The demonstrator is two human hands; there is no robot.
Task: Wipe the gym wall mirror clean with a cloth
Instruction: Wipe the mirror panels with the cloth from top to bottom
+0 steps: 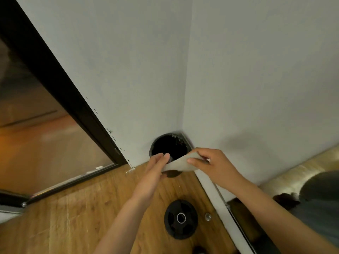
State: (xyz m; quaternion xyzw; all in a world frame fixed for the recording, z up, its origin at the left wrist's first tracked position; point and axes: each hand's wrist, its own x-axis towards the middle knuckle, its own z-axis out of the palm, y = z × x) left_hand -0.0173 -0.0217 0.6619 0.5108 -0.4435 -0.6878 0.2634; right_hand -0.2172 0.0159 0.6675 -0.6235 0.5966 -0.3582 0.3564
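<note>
A pale cloth (pixel 178 164) is stretched between my two hands, over a round black bin (pixel 169 146) that stands in the corner of the white walls. My left hand (pixel 156 170) holds the cloth's left edge with fingers and thumb. My right hand (pixel 211 166) pinches its upper right edge. The mirror (pixel 300 182) runs along the right wall at the lower right and reflects a dark shape and the floor. Neither hand touches the mirror.
A black weight plate (pixel 181 219) lies flat on the wooden floor (pixel 82 213) below my hands, with a small metal stud (pixel 207 216) beside it. A dark-framed glass door (pixel 36 129) fills the left side. White walls (pixel 128 70) meet in the corner.
</note>
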